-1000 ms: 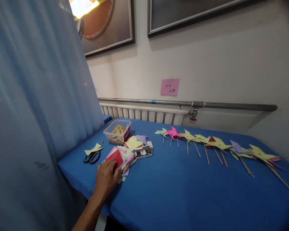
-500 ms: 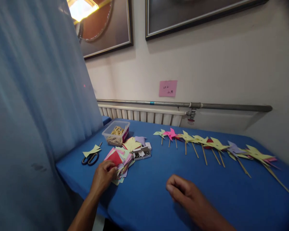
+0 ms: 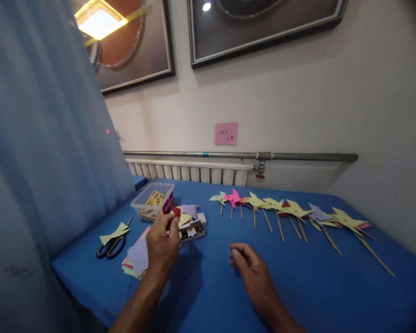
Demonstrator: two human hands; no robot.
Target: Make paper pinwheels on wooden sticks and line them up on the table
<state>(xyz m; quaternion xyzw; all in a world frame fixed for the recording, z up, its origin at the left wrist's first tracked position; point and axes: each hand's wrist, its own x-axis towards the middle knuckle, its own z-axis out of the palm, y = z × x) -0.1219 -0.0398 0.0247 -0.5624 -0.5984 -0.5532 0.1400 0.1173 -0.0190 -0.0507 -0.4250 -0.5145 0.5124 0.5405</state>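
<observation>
My left hand (image 3: 162,249) is raised above a stack of coloured paper squares (image 3: 136,256) and pinches a red sheet (image 3: 175,211), of which only an edge shows past my fingers. My right hand (image 3: 251,270) rests on the blue table (image 3: 315,286) with fingers loosely curled and nothing in it. Just behind my left hand lies a small open box of pins (image 3: 192,229).
A clear tub of wooden sticks (image 3: 153,201) stands at the back left. Black scissors (image 3: 111,246) lie under a yellow paper cutout (image 3: 114,232). A row of finished paper pinwheels (image 3: 284,210) runs along the far side. A blue curtain (image 3: 38,152) hangs at left.
My left hand has lifted a red sheet off the paper stack, leaving a lilac sheet on top. My right hand came into view and rests on the table. The view shifted left.
</observation>
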